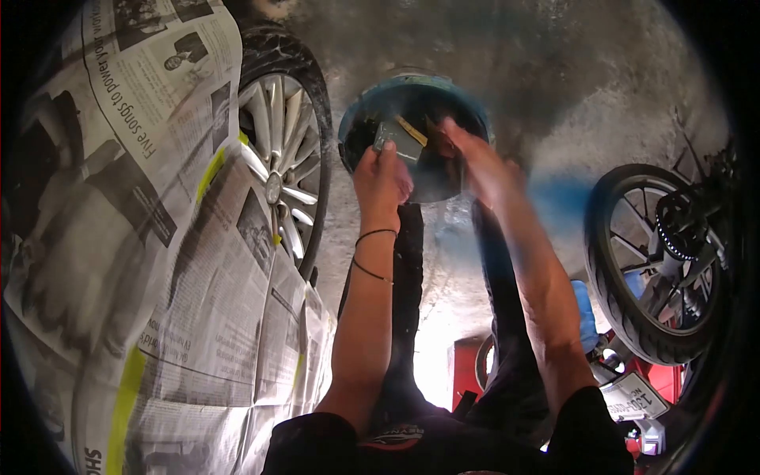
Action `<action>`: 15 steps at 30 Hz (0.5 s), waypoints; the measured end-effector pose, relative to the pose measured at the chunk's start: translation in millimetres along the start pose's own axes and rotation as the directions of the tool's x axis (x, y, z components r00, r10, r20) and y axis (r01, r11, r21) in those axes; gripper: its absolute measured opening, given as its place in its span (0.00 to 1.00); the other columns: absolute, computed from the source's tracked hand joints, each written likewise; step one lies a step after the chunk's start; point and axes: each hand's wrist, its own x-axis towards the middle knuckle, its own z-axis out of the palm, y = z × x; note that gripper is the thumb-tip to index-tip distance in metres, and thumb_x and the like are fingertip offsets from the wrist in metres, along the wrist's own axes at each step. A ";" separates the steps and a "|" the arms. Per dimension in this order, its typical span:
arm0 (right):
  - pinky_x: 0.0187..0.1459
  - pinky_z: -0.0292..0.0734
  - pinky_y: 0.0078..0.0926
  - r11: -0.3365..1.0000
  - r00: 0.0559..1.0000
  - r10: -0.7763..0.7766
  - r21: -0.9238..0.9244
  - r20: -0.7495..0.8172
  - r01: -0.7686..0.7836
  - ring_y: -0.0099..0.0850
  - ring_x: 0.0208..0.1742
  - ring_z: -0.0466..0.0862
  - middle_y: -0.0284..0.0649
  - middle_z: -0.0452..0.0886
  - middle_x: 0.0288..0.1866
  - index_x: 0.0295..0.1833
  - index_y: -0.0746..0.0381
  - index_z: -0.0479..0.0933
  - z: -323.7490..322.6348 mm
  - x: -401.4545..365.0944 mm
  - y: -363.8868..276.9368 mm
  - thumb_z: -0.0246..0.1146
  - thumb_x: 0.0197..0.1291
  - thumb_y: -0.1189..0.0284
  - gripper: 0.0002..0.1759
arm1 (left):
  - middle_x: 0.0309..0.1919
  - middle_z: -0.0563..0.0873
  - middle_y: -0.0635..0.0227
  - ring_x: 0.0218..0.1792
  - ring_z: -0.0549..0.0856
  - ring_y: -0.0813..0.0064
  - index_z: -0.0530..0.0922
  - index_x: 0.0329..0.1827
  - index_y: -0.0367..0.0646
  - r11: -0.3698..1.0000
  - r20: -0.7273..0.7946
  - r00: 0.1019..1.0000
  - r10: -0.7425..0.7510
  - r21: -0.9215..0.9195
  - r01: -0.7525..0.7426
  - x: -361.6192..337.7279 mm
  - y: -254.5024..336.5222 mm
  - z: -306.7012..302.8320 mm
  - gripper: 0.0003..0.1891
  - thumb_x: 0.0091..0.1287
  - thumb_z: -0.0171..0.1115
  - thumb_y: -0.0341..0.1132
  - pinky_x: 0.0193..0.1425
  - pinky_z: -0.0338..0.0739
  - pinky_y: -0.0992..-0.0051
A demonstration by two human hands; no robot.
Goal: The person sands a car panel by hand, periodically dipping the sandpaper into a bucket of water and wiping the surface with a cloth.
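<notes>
Over a dark basin [473,101] with a bluish rim, my left hand [381,178] pinches a flat grey-green piece [401,142], thumb on top. A narrow yellowish strip [412,131] shows along the far side of that piece. My right hand [479,162] is at the basin's right side, its fingers smeared by motion. Close to its fingertips is a brownish thin edge [434,136]; I cannot tell whether the hand grips it. The inside of the basin looks dark.
On the left, newspaper sheets [214,317] held with yellow-green tape [127,412] cover a car's side, beside its wheel [273,186]. A motorcycle wheel [609,261] stands at the right, near a licence plate [636,397]. Concrete floor [546,95] surrounds the basin between my legs.
</notes>
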 end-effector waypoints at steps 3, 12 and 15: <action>0.85 0.69 0.48 0.682 0.898 -0.435 -0.675 -0.066 0.280 0.53 0.86 0.75 0.59 0.77 0.84 0.81 0.74 0.76 11.7 6.2 9.9 0.73 0.73 0.38 0.52 | 0.23 0.81 0.73 0.18 0.79 0.82 0.79 0.40 0.47 1.000 0.032 0.999 0.016 0.018 -0.017 -0.2 -1.9 -0.5 0.17 0.86 0.71 0.47 0.19 0.64 0.78; 0.57 0.84 0.47 0.376 0.650 -0.755 -0.758 0.083 0.533 0.56 0.55 0.88 0.49 0.90 0.59 0.58 0.61 0.86 46.4 -8.9 -1.3 0.69 0.78 0.69 0.10 | 0.25 0.83 0.71 0.19 0.80 0.81 0.83 0.55 0.41 0.994 0.050 0.998 0.046 0.093 -0.051 -8.0 2.2 8.8 0.12 0.83 0.73 0.40 0.21 0.68 0.77; 0.51 0.83 0.41 0.622 0.739 -0.665 -0.630 -0.112 0.464 0.50 0.47 0.89 0.50 0.90 0.48 0.56 0.63 0.84 40.1 -3.5 13.9 0.72 0.79 0.64 0.14 | 0.34 0.86 0.70 0.25 0.83 0.80 0.81 0.64 0.41 0.993 -0.018 0.993 0.117 0.030 -0.117 8.0 -26.2 4.6 0.17 0.80 0.76 0.37 0.24 0.70 0.77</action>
